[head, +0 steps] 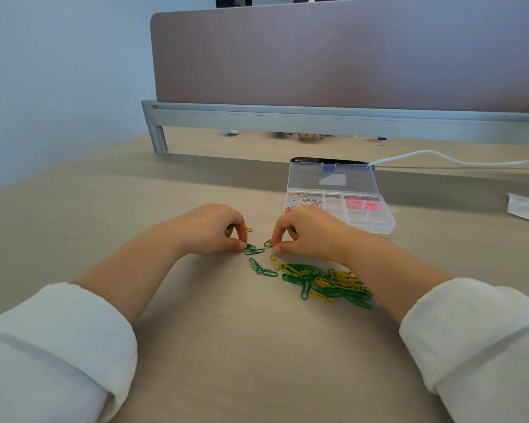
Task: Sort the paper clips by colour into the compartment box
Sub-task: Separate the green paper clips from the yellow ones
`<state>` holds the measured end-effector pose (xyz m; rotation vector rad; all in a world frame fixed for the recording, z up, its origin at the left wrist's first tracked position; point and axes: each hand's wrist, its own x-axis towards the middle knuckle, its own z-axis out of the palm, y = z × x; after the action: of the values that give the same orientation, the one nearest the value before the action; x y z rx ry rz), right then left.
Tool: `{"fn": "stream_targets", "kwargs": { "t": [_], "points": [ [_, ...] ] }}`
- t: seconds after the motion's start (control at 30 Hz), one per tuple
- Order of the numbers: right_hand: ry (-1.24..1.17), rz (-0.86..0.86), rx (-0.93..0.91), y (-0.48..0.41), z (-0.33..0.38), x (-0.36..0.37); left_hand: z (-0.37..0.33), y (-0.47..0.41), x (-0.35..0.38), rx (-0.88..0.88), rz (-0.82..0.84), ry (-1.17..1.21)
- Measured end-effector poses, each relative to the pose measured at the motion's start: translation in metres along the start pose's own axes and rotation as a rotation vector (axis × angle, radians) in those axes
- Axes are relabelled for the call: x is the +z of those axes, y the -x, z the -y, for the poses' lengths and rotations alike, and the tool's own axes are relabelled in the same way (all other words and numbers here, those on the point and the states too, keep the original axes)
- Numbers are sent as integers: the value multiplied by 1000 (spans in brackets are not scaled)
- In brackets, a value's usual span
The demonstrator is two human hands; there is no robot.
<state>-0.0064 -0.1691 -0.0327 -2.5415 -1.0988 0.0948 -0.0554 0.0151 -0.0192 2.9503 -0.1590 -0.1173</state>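
Observation:
A heap of green and yellow paper clips [327,283] lies on the desk under my right forearm. A few loose green clips [255,251] lie between my hands. My left hand [209,228] pinches a green clip at its fingertips, with green showing inside the fist. My right hand [307,232] pinches a clip beside a yellow-green one [268,243], green showing behind its fingers. The clear compartment box [390,222] stands open behind my right hand, white clips [303,199] in its left cell and pink clips [364,205] in a right cell.
A single yellow clip [249,229] lies by my left hand. The box lid [332,178] leans back against a dark phone [327,160]. A white cable [440,158] runs right. A partition screen [342,56] closes the desk's far side; white paper [527,207] lies at right.

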Motion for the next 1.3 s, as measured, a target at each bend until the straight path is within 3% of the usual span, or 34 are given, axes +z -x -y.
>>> {"fn": "stream_targets", "kwargs": {
  "t": [0.3, 0.63, 0.8, 1.03, 1.3],
  "points": [
    [4, 41, 35, -2, -3, 4, 0, -3, 7, -43, 83, -14],
    [-62, 102, 130, -2, 4, 5, -3, -4, 7, -44, -88, 315],
    [-139, 74, 69, 0, 9, 5, 2, -5, 7, -37, -165, 395],
    [-134, 68, 49, -1, 13, 4, 2, -6, 7, -98, -55, 497],
    [-14, 92, -60, 4, 21, 7, -2, -6, 4, -135, -179, 571]
  ]
}}
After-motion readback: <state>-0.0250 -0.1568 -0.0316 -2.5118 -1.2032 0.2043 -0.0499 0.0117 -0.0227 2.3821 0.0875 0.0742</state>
